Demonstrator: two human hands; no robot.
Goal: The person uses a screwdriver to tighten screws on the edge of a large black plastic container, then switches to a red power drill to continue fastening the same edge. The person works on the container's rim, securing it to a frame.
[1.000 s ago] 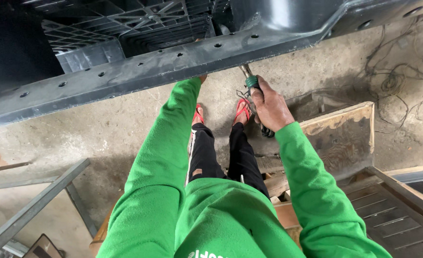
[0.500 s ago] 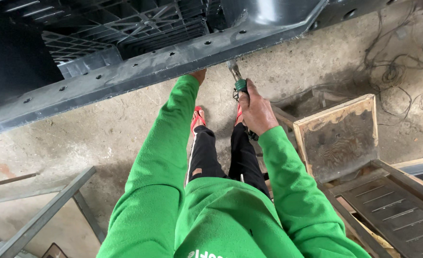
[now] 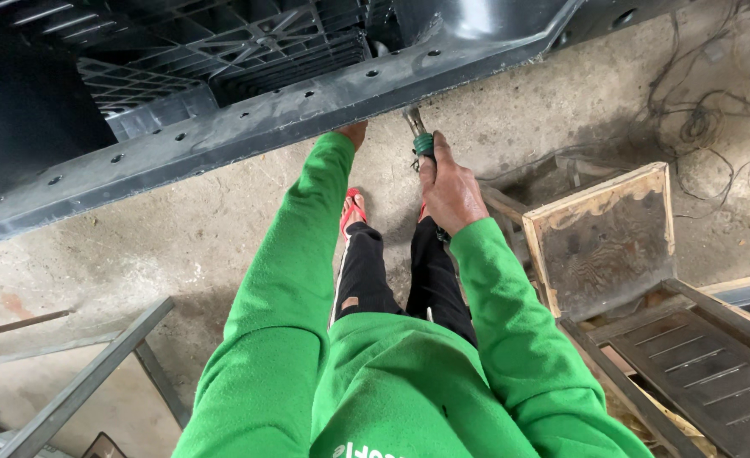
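While right hand [image 3: 451,191] fingers grip green-handled tool [image 3: 420,136] against black perforated beam [image 3: 307,106] | left hand [image 3: 354,133] reaches under beam, fingers hidden, cannot tell.

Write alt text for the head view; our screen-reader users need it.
A person in green sleeves reaches up to a dark perforated metal beam: the right hand grips a green-handled tool against its edge, the left hand touches beside it. A wooden frame lies on the concrete floor.

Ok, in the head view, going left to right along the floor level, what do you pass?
Grey metal angle bar → left sleeve → red sandal → right hand gripping the green-collared tool → wooden framed box → tangled wires.
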